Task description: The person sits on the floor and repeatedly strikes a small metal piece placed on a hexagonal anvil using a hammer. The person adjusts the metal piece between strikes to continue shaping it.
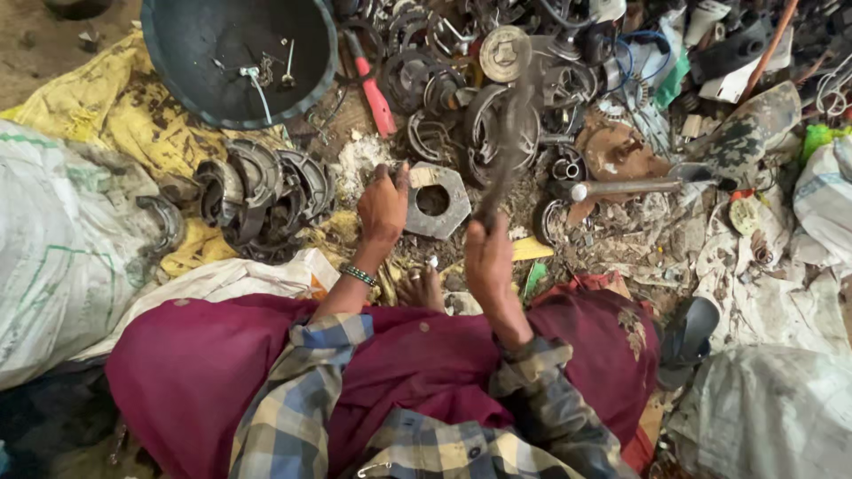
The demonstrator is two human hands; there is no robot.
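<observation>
My left hand [383, 206] rests on the edge of a flat hexagonal metal plate [448, 213] with a round hole, lying on the littered ground. My right hand [488, 257] is raised and gripped around the handle of a hammer-like tool [508, 146], which is blurred by motion above the plate. Both forearms wear plaid sleeves, and the left wrist has a green beaded bracelet [358, 274]. A maroon cloth [266, 355] covers my lap, and a bare foot [422, 289] shows just below the plate.
A dark round basin [191, 44] with small parts sits at top left. Curved metal shells [266, 191] are piled left of the plate. Scrap rings, a red-handled tool [376, 96], a metal rod [626, 187], sacks [62, 248] and a sandal [688, 337] surround me.
</observation>
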